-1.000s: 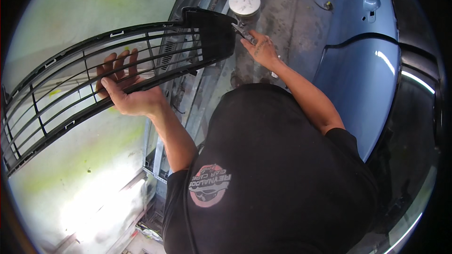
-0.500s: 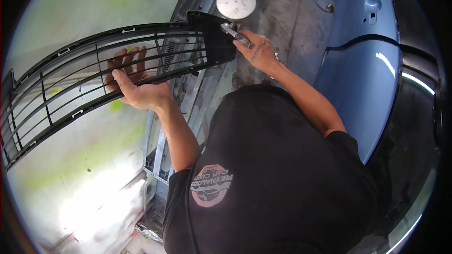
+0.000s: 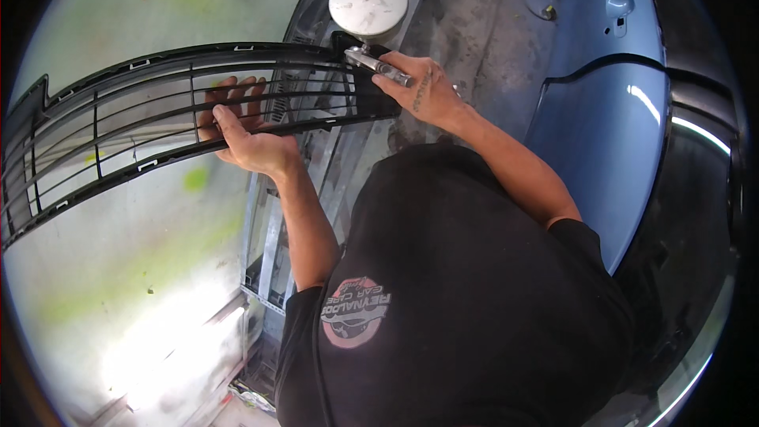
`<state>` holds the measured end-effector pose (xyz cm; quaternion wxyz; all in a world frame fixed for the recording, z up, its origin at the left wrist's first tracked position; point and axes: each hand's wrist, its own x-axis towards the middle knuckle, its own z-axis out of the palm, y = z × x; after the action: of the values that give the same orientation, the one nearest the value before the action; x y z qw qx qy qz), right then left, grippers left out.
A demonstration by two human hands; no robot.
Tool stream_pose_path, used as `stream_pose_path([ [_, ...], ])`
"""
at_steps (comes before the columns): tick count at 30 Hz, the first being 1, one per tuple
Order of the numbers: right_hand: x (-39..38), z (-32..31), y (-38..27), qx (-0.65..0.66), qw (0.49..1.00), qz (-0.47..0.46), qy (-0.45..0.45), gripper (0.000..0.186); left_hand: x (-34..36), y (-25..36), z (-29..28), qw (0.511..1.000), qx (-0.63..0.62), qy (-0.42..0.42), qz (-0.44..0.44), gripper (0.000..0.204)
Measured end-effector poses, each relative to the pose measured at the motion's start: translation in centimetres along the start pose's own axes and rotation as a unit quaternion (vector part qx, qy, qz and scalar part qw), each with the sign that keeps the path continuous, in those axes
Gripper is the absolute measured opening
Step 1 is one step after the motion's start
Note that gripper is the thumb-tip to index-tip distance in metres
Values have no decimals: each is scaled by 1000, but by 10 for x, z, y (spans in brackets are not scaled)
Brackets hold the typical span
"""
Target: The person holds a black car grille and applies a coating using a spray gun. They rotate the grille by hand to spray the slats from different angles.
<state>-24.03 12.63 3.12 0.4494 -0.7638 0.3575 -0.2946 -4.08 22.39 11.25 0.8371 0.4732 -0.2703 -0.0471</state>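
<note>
A long black plastic car grille [image 3: 221, 54] with thin slats is held up at the left. My left hand [image 3: 257, 146] grips it from below, thumb on the near side and fingers behind the slats, seen through the gaps. My right hand [image 3: 423, 91] is closed around a metal paint spray gun [image 3: 378, 65] at the grille's solid right end. A round white cup [image 3: 368, 1] sits on top of the gun. The gun overlaps the grille's end; whether they touch I cannot tell. The trigger fingers are mostly hidden.
Blue car doors [image 3: 605, 134] stand at the right, beside glossy black panels. A metal frame stand [image 3: 273, 249] is on the left of my body. Behind the grille is a pale wall [image 3: 95, 285] with yellow-green overspray. A hose [image 3: 547, 12] lies on the stained floor.
My right hand has moved the spray gun left along the grille's end. The grille has tilted, its left end rising, and my left hand has shifted slightly right with it.
</note>
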Motion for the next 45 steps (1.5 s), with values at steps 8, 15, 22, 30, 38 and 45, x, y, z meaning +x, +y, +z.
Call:
stream_pose_path([
  [8,-1,0,1,-22,1000,6,-21,36,0,-3,-3,1000,24,-2,4,21],
  [15,-3,-5,-14,13,999,14,-31,38,-2,-2,-4,1000,8,-10,-2,29],
  [22,-3,3,12,-29,999,19,-24,38,-2,0,-6,1000,20,-7,-6,31],
  [30,-6,12,34,-80,995,47,-34,39,0,8,-4,1000,24,-3,-1,30],
  [38,-6,6,4,-1,999,41,-25,37,1,10,-5,1000,31,-3,-3,30],
  [45,-10,9,42,-20,997,69,-20,41,3,11,-1,1000,30,3,7,30],
])
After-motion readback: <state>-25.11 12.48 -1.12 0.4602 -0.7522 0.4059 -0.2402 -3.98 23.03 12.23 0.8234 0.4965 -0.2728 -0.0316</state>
